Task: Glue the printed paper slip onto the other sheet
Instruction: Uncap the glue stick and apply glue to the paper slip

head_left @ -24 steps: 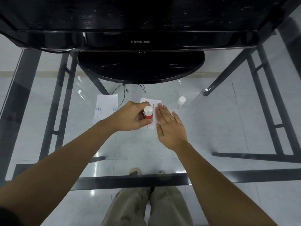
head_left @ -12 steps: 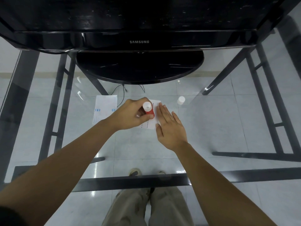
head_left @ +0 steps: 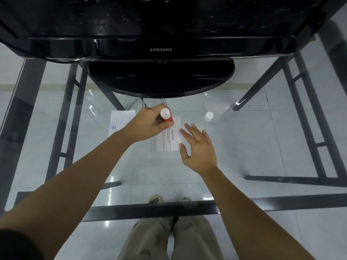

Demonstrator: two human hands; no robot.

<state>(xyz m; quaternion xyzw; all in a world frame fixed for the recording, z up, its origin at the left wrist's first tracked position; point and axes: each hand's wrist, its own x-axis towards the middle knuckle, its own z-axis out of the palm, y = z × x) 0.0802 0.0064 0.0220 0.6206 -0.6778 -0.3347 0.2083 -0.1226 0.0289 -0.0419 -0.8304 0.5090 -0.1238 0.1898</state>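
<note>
A small white printed paper slip [head_left: 170, 137] lies on the glass table, its text running sideways. My left hand [head_left: 150, 123] is closed around a red glue stick [head_left: 167, 116] with a white end, held at the slip's far left corner. My right hand [head_left: 198, 145] rests flat with fingers spread, fingertips on the slip's right edge. A second white sheet [head_left: 120, 121] with blue marks lies to the left, partly hidden by my left wrist.
The glue stick's white cap [head_left: 208, 116] stands on the glass to the right of the slip. A black Samsung monitor [head_left: 161, 49] on a round base [head_left: 161, 77] fills the far side. The table's near frame bar [head_left: 150, 209] crosses below my arms.
My left hand moved the glue stick away from me along the slip to its far end. My right hand slid back toward me and right, uncovering more of the printed slip.
</note>
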